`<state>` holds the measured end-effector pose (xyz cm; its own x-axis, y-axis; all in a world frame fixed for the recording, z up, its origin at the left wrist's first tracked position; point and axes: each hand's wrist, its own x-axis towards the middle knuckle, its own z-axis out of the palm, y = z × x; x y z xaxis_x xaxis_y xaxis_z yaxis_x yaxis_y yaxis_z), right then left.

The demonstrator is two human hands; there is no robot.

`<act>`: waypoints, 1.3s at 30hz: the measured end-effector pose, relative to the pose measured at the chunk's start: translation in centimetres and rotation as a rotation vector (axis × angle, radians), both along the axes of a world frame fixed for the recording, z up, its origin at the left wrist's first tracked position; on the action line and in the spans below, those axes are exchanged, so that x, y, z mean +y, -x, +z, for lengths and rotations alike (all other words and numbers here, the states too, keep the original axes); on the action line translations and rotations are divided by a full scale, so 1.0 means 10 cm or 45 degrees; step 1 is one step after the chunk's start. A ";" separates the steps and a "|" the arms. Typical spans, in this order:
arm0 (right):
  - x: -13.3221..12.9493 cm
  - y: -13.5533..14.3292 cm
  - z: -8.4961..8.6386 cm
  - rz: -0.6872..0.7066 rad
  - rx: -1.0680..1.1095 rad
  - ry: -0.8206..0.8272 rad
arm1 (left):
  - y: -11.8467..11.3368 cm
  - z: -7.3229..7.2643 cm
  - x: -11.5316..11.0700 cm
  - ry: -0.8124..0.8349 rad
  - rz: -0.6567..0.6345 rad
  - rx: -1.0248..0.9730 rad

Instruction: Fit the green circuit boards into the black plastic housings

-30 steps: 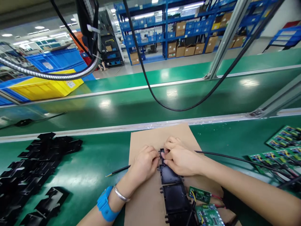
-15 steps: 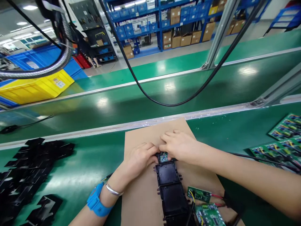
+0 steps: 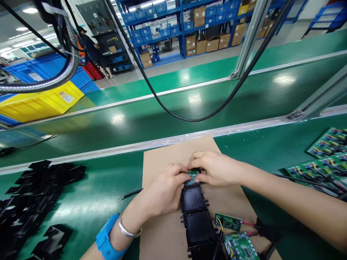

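A small green circuit board sits at the far end of a row of black plastic housings. My left hand, closed, has its thumb and fingertips pressed on the board's left side. From the right, my right hand pinches the board's other edge with bent fingers. The fingers partly cover the board and whatever housing holds it. The row lies on a brown cardboard sheet. Right of it are a narrow green board with coloured wires and a larger green board.
Dark plastic parts are heaped on the green bench at left. Wired circuit boards lie at right. A cable end pokes out beside my left forearm. A black cable hangs ahead; a yellow bin stands back left.
Both hands have shifted slightly right on the board. My left hand has turned over it, its fingers reaching further across. The cable end beside my left wrist shows more now.
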<state>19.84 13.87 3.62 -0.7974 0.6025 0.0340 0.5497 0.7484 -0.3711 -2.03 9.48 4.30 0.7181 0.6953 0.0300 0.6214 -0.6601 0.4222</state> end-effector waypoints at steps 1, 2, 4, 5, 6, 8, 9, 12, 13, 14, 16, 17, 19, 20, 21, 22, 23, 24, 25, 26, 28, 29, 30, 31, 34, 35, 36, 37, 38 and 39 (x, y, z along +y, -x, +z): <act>-0.02 -0.08 0.02 -0.045 0.052 0.025 | -0.03 0.00 -0.03 0.004 -0.029 0.012; -0.04 -0.16 0.04 -0.117 0.101 0.057 | -0.04 -0.02 -0.05 0.003 -0.057 0.040; -0.09 -0.31 0.05 -0.280 0.136 0.139 | -0.06 -0.09 -0.08 -0.029 -0.097 0.096; -0.12 -0.36 0.04 -0.343 0.110 0.175 | -0.06 -0.13 -0.08 -0.049 -0.108 0.115; -0.14 -0.40 0.03 -0.380 0.060 0.199 | -0.06 -0.18 -0.09 -0.074 -0.117 0.121; -0.16 -0.42 0.00 -0.396 -0.010 0.223 | -0.05 -0.25 -0.10 -0.124 -0.127 0.117; -0.17 -0.41 -0.02 -0.398 -0.016 0.224 | -0.05 -0.29 -0.10 -0.147 -0.124 0.110; -0.17 -0.32 -0.04 -0.376 0.050 0.231 | -0.07 -0.35 -0.14 -0.186 -0.090 0.097; -0.17 -0.28 -0.04 -0.355 0.083 0.238 | -0.08 -0.36 -0.15 -0.187 -0.074 0.100; -0.17 -0.24 -0.04 -0.330 0.114 0.249 | -0.09 -0.37 -0.16 -0.185 -0.061 0.104; -0.17 -0.18 -0.04 -0.271 0.160 0.279 | -0.11 -0.38 -0.18 -0.176 -0.041 0.118; -0.17 -0.17 -0.05 -0.249 0.162 0.288 | -0.12 -0.39 -0.19 -0.174 -0.028 0.123; -0.17 -0.17 -0.08 -0.228 0.132 0.270 | -0.13 -0.40 -0.20 -0.175 -0.012 0.124; -0.17 -0.19 -0.10 -0.221 0.111 0.245 | -0.14 -0.40 -0.20 -0.176 -0.006 0.123; -0.17 -0.20 -0.13 -0.213 0.088 0.213 | -0.14 -0.40 -0.20 -0.177 -0.003 0.119; -0.18 -0.22 -0.15 -0.207 0.063 0.177 | -0.15 -0.40 -0.20 -0.178 0.000 0.115; -0.19 -0.23 -0.17 -0.198 0.031 0.138 | -0.15 -0.40 -0.20 -0.180 -0.002 0.109; -0.20 -0.24 -0.18 -0.189 -0.012 0.095 | -0.15 -0.39 -0.20 -0.184 -0.005 0.099; -0.21 -0.24 -0.18 -0.181 -0.065 0.048 | -0.15 -0.38 -0.19 -0.184 -0.007 0.092; -0.21 -0.23 -0.17 -0.171 -0.125 -0.004 | -0.14 -0.37 -0.18 -0.180 -0.003 0.089; -0.21 -0.19 -0.13 -0.126 -0.253 -0.103 | -0.14 -0.33 -0.16 -0.162 0.021 0.096; -0.21 -0.17 -0.11 -0.100 -0.304 -0.137 | -0.15 -0.31 -0.15 -0.150 0.036 0.106; -0.20 -0.14 -0.08 -0.079 -0.342 -0.155 | -0.15 -0.29 -0.14 -0.140 0.046 0.119; -0.18 -0.10 -0.07 -0.067 -0.368 -0.162 | -0.17 -0.27 -0.13 -0.135 0.049 0.133; -0.16 0.00 -0.05 -0.081 -0.395 -0.143 | -0.25 -0.23 -0.13 -0.168 0.035 0.195; -0.16 0.02 -0.06 -0.091 -0.399 -0.141 | -0.27 -0.23 -0.13 -0.193 0.041 0.219; -0.17 0.04 -0.06 -0.101 -0.400 -0.143 | -0.30 -0.23 -0.14 -0.220 0.051 0.240; -0.19 0.05 -0.07 -0.110 -0.398 -0.149 | -0.31 -0.23 -0.14 -0.240 0.060 0.255; -0.21 0.04 -0.09 -0.118 -0.391 -0.158 | -0.32 -0.24 -0.14 -0.253 0.066 0.263; -0.24 0.02 -0.10 -0.125 -0.380 -0.170 | -0.31 -0.25 -0.13 -0.259 0.069 0.260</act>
<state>19.61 11.50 2.64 -0.7222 0.6831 -0.1086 0.6914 0.7174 -0.0855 1.06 8.15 1.83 0.6855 0.7274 0.0313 0.7167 -0.6817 0.1470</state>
